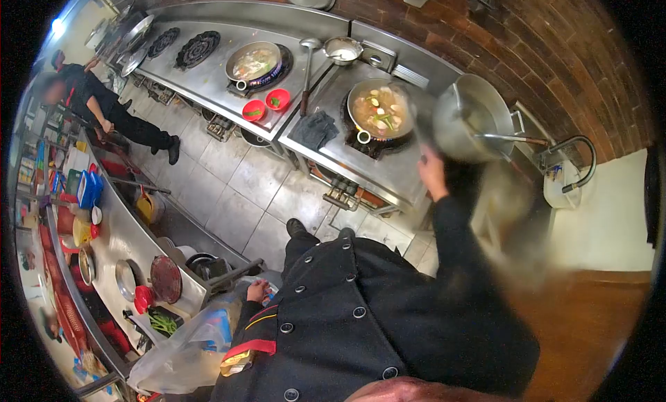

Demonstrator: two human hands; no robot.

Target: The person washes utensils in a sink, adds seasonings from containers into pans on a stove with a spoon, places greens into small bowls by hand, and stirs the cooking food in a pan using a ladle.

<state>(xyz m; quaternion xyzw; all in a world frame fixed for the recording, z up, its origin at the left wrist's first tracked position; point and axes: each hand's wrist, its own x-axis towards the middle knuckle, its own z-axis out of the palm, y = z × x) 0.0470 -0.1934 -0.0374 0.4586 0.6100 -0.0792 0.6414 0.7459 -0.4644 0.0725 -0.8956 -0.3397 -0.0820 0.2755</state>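
My right hand reaches over the front of the stove, its fingers closed round something long and thin, blurred by motion. The blurred shape runs up beside a pan of soup holding pale chunks and green pieces on a burner. Right of it stands a large metal pot. My left hand hangs low by my side, fingers curled. Close to it is a translucent plastic bag with something blue inside; whether the hand grips anything is hidden.
A second pan of food sits on another burner, with two red bowls in front. A ladle, a metal bowl and a dark cloth lie between. A co-worker stands far left. Behind me runs a counter.
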